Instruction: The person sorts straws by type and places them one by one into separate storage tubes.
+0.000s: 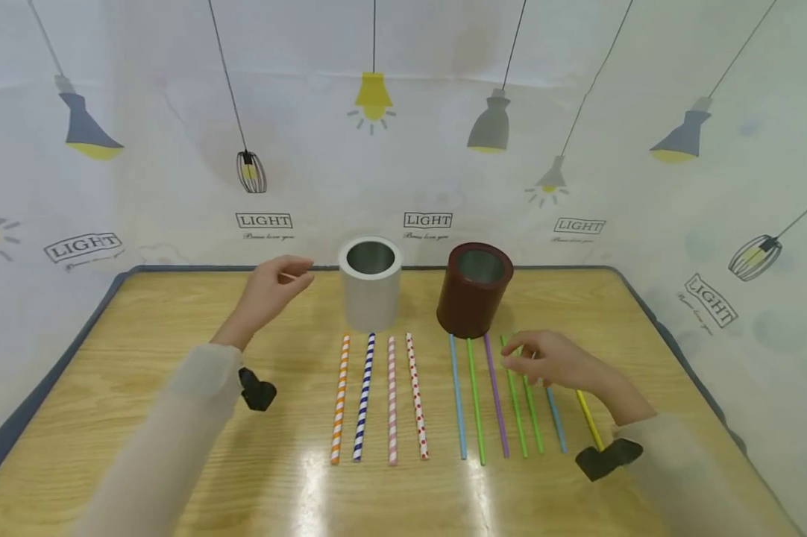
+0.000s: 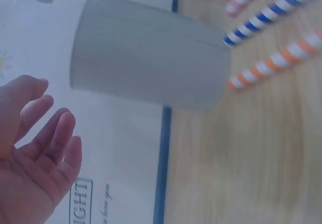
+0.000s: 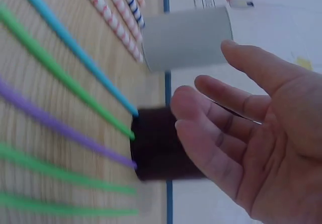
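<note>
Over the right half of the wooden table (image 1: 175, 358) my right hand (image 1: 556, 359) hovers low, fingers loosely spread and holding nothing, palm down above the plain straws. Two green straws (image 1: 520, 403) lie directly beneath my fingertips, running lengthwise away from me toward the dark red cup (image 1: 473, 289); their far ends point at the cup's base and their near ends at my body, so their long axis runs roughly along my forearm rather than across it. A purple straw (image 1: 495, 395), another green one and a light blue straw (image 1: 457, 395) lie just to the left of my hand, and a blue and a yellow straw (image 1: 588, 419) pass under my wrist, partly hidden by it. My left hand (image 1: 269, 289) is raised well apart from all of these, fingers relaxed and apart, empty, just beside the grey cup (image 1: 371, 283) without touching it; in front of that cup lie four striped and dotted paper straws (image 1: 377, 395). So my right hand is much the nearer to the plain straws. Whether my fingertips actually touch the green straws I cannot tell: the right wrist view is blurred and shows my palm, not the contact.
</note>
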Demonstrator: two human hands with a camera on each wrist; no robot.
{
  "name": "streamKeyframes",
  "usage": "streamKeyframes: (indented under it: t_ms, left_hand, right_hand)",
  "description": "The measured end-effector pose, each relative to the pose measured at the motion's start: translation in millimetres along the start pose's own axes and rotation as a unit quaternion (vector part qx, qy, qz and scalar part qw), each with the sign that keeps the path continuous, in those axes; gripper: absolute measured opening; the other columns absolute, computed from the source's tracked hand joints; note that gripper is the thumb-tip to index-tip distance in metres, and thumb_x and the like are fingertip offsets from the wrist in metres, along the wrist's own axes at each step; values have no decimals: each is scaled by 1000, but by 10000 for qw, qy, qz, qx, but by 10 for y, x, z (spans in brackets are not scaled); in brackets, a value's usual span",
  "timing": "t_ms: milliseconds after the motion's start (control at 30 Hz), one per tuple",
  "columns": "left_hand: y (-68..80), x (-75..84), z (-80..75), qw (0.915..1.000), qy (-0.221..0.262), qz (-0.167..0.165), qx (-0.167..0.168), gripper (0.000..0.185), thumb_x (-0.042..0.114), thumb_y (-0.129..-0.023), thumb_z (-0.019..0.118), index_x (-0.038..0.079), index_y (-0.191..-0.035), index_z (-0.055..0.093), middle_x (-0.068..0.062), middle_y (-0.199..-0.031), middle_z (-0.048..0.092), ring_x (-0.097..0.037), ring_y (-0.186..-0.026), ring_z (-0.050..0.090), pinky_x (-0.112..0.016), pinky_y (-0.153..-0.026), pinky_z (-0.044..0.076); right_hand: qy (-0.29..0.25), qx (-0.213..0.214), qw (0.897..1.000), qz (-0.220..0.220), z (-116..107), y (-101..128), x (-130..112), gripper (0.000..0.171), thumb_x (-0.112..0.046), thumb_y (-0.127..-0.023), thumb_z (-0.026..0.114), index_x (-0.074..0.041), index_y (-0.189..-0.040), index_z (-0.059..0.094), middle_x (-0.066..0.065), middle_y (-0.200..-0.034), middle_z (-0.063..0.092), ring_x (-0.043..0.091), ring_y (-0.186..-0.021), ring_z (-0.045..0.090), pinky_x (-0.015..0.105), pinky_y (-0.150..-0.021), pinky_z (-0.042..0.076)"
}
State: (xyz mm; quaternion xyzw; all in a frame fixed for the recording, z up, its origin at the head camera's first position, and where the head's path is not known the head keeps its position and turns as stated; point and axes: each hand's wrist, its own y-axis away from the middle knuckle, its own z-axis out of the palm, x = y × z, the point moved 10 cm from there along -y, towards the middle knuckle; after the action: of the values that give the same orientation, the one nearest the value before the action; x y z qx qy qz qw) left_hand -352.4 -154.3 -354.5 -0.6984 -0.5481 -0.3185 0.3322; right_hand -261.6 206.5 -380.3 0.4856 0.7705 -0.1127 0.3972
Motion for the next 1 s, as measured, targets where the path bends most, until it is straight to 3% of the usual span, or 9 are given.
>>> streamKeyframes:
  t_ms: [133, 267, 467, 600, 800, 900, 1000]
  left_hand:
    - [-192, 259, 139, 9993, 339, 135, -17, 37, 24, -91, 58, 7, -124, 56, -14, -112, 57, -27, -95, 56, -40, -78, 49]
    - [-323, 349, 237, 9980, 617, 122, -3, 39, 22, -90, 58, 4, -125, 54, -16, -117, 54, -30, -99, 54, -42, -80, 48]
    - [-418, 239, 330, 9920, 1225, -285, 112, 43, 19, -90, 58, 3, -129, 50, -17, -123, 48, -31, -109, 50, -42, -83, 47]
    - [-435, 169, 349, 9880, 1435, -483, 300, 41, 13, -90, 57, 4, -129, 50, -17, -123, 47, -30, -110, 49, -40, -83, 48]
    - [-436, 44, 411, 9708, 2199, -867, 413, 39, 6, -90, 55, 1, -128, 51, -17, -119, 48, -26, -107, 50, -34, -82, 50]
    - [-438, 0, 437, 9647, 2389, -999, 474, 39, 7, -89, 56, 1, -127, 52, -16, -117, 48, -24, -105, 50, -32, -80, 50]
    - [-445, -7, 459, 9642, 2396, -1019, 510, 39, 7, -89, 57, 2, -127, 53, -15, -116, 48, -23, -104, 50, -32, -79, 51]
  right_hand:
    - [-428, -107, 9987, -261, 234, -157, -214, 34, -23, -91, 57, 2, -114, 57, 5, -71, 57, 27, -57, 58, 41, -50, 51]
    - [-767, 77, 9963, -372, 408, -360, -314, 33, -21, -90, 59, 1, -114, 57, 12, -74, 58, 37, -61, 60, 42, -50, 51]
    - [-1405, 423, 9891, -85, 644, -642, -312, 37, -17, -88, 60, 7, -116, 55, 17, -74, 60, 39, -62, 62, 46, -51, 52]
    - [-1611, 816, 9832, 258, 709, -773, -230, 35, -12, -87, 61, 9, -114, 56, 17, -69, 60, 31, -55, 61, 38, -45, 51]
    - [-1844, 1257, 9710, 856, 806, -876, -41, 29, -12, -83, 65, 5, -107, 58, 15, -65, 60, 18, -45, 55, 37, -42, 50]
    - [-2043, 1344, 9661, 833, 854, -888, -6, 28, -14, -82, 66, 4, -101, 58, 12, -60, 59, 18, -43, 54, 37, -41, 50]
    - [-2222, 1424, 9608, 847, 899, -892, 16, 29, -14, -81, 67, 5, -100, 56, 11, -59, 58, 18, -43, 55, 36, -41, 50]
